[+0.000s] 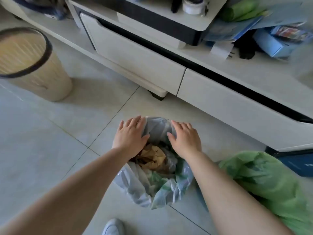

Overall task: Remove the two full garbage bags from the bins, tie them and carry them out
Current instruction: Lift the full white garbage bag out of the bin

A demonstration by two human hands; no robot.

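A bin lined with a pale grey garbage bag (135,187) stands on the floor in front of me, full of brown paper and plastic scraps (153,156). My left hand (131,134) lies flat on the bag's far left rim with its fingers spread. My right hand (184,137) lies flat on the far right rim, fingers also apart. Neither hand is closed on the bag. A green garbage bag (269,182) lies on the floor at my right, beside my right forearm. An empty beige bin (42,78) with a dark rim stands at the far left.
A long white low cabinet (138,65) with drawers runs across behind the bin. Blue boxes and papers (277,41) are piled on its top right. A dark blue flat object (298,163) lies by the green bag. My white shoe (113,227) shows at the bottom.
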